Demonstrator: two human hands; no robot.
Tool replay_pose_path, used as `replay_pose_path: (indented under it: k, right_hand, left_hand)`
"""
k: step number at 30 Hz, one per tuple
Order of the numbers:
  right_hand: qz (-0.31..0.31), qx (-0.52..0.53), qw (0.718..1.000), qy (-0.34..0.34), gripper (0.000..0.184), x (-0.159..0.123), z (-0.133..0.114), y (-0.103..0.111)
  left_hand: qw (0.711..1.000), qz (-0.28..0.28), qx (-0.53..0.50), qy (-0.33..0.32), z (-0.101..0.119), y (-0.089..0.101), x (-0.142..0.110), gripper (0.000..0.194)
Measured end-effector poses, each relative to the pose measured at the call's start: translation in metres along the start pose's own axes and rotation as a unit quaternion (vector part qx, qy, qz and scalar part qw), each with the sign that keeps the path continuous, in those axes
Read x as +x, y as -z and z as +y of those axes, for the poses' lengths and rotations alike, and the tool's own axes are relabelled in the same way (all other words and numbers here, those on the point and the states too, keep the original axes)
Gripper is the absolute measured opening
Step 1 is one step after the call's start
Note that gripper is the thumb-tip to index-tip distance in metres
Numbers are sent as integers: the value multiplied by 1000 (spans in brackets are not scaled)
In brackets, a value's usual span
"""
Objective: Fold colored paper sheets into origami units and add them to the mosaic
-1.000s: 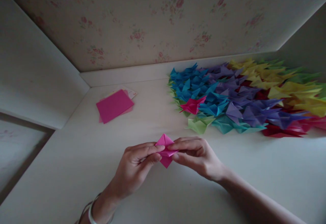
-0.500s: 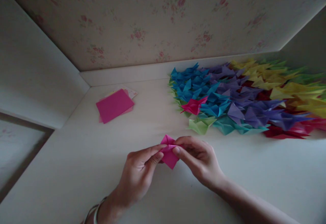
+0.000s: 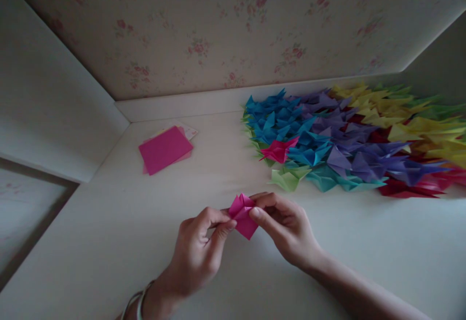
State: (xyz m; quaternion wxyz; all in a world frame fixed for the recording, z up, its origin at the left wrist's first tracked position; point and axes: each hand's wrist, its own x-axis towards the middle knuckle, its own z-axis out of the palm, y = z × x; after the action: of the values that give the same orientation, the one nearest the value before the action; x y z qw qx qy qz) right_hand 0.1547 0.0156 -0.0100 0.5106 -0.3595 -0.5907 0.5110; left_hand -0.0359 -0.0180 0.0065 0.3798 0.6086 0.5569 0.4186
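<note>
A small pink origami paper (image 3: 247,225), partly folded, is held between both hands above the white table. Its lower end comes to a point, and flaps stand up at its top. My left hand (image 3: 204,244) pinches the paper's left edge between thumb and forefinger. On the opposite edge, my right hand (image 3: 286,227) grips it with the thumb on the front face; the fingers behind are partly hidden.
At the back right lies a broad pile of folded paper cranes (image 3: 342,140) in several colours, with one pink crane (image 3: 279,150) on its near left side. A stack of pink paper squares (image 3: 165,150) rests at the left. Floral wallpaper (image 3: 218,33) covers the wall behind the white table (image 3: 120,232).
My left forefinger has moved off the front of the paper to its left edge. The paper's top flaps now stand more apart. My right hand stays nearly in place.
</note>
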Motion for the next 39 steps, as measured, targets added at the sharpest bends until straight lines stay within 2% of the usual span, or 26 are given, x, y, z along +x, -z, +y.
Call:
replay_pose_path:
  k: [2, 6, 8, 11, 14, 18, 23, 25, 30, 34, 39]
  right_hand:
    - [8, -22, 1000, 1, 13, -2, -1, 0]
    - [21, -62, 997, 30, 9, -4, 0, -2]
    - [25, -75, 996, 44, 2, -4, 0, -2]
    - [28, -80, 995, 45, 10, -4, 1, -2]
    - [25, -101, 993, 56, 12, -4, 1, -1]
    - [17, -134, 986, 97, 7, -4, -1, 0]
    - [15, -159, 982, 97, 6, -4, -2, 0]
    - [20, -173, 980, 94, 6, -5, -1, -1]
    - [15, -173, 983, 60, 7, -9, 1, -3]
    - [17, -122, 992, -12, 13, -10, 4, -4]
    - [27, -139, 990, -21, 9, -9, 5, -5]
  left_hand:
    - [1000, 7, -5, -7, -2, -1, -2, 4]
    - [997, 38, -52, 35, -3, -4, -2, 32]
    - [998, 30, -48, 31, -3, -5, 0, 36]
    - [998, 17, -35, -43, -6, -6, 3, 31]
    - [992, 4, -18, -122, -10, -7, 5, 36]
    - [990, -29, 20, -134, -9, -8, 6, 38]
    - [975, -15, 70, -210, -3, -6, 8, 43]
    - [978, -17, 69, -194, -2, -6, 8, 41]
    - [997, -31, 0, -71, 5, -5, 6, 27]
    - [999, -28, -32, -16, 5, -4, 5, 23]
    - [993, -36, -91, 62, 2, -5, 5, 21]
